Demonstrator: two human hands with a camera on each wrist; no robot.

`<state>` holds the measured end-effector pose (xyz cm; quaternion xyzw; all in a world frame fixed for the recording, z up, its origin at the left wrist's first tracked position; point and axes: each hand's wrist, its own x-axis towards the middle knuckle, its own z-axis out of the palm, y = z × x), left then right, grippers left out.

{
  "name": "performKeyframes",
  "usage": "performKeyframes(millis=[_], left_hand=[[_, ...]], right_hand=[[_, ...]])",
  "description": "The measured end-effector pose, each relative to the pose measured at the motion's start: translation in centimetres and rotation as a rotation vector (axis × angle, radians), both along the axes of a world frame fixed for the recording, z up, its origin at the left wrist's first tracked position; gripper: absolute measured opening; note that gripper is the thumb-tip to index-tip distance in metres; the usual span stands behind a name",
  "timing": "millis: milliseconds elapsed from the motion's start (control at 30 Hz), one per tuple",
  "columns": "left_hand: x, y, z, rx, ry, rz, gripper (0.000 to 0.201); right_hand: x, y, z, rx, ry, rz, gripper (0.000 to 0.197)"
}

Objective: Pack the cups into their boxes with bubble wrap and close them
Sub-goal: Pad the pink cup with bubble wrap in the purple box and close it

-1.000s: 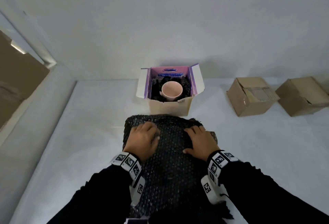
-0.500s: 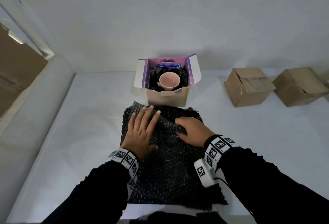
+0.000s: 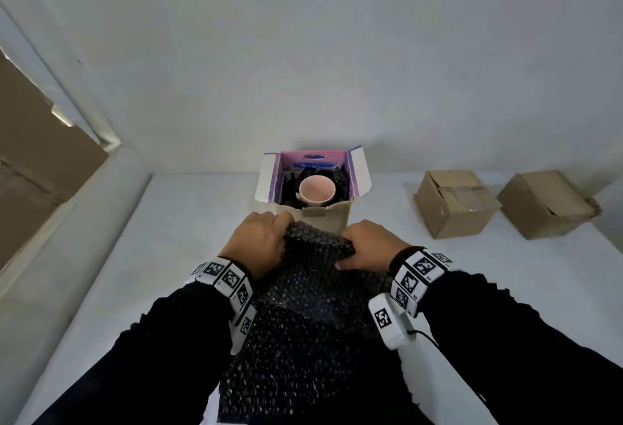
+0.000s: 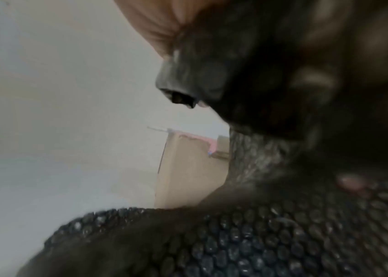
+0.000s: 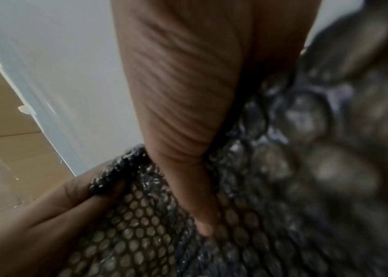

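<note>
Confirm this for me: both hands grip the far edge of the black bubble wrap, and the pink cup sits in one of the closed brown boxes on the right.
Not quite. In the head view the pink cup sits in the open purple-lined box straight ahead, not in a closed brown box. The left hand and right hand do grip the black bubble wrap at its far edge.

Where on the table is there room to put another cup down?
Bare table lies left of the open box and bubble wrap. A smaller gap sits between the open box and closed boxes. The middle is crowded by both hands.
</note>
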<state>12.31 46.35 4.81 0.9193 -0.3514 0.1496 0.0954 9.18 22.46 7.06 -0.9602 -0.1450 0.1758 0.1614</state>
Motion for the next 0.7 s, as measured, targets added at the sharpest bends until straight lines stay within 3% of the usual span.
performKeyframes(millis=[100, 133, 200, 267, 333, 400, 433, 500, 533, 567, 633, 700], left_hand=[[0.0, 0.3, 2.8, 0.318, 0.067, 0.071, 0.069], [0.1, 0.3, 3.6, 0.453, 0.083, 0.091, 0.066], [0.7, 0.6, 4.3, 0.570, 0.084, 0.077, 0.035], [1.2, 1.0, 4.9, 0.476, 0.081, 0.082, 0.021], [1.8, 1.7, 5.0, 0.337, 0.086, 0.079, 0.024], [2.6, 2.1, 5.7, 0.280, 0.068, 0.117, 0.029], [2.9, 2.2, 6.2, 0.263, 0.061, 0.139, 0.028], [3.7, 2.2, 6.8, 0.212, 0.054, 0.143, 0.022], [4.0, 2.2, 7.1, 0.207, 0.045, 0.142, 0.020], [4.3, 2.1, 7.3, 0.205, 0.034, 0.133, 0.023], [4.9, 2.1, 8.0, 0.244, 0.032, 0.140, 0.043], [5.5, 2.0, 7.9, 0.297, 0.021, 0.141, 0.044]], right_hand=[[0.5, -0.3, 1.1, 0.110, -0.016, -0.037, 0.033], [0.6, -0.3, 1.8, 0.158, -0.011, -0.039, 0.034], [1.1, 0.0, 3.1, 0.198, -0.006, -0.026, 0.033], [1.8, 0.7, 4.4, 0.189, 0.000, -0.004, 0.040], [2.6, 1.1, 5.3, 0.239, 0.002, -0.020, 0.044], [3.6, 1.4, 5.6, 0.300, -0.056, -0.055, 0.035], [4.0, 1.5, 6.0, 0.304, -0.089, -0.065, 0.041], [5.1, 1.5, 6.5, 0.265, -0.099, -0.043, 0.076], [5.7, 1.5, 6.7, 0.184, -0.090, -0.029, 0.085], [6.1, 1.5, 6.9, 0.069, -0.108, -0.009, 0.081], [7.4, 1.4, 7.2, -0.129, -0.208, -0.009, 0.044], [8.5, 0.9, 7.7, -0.108, -0.255, -0.023, 0.023]])
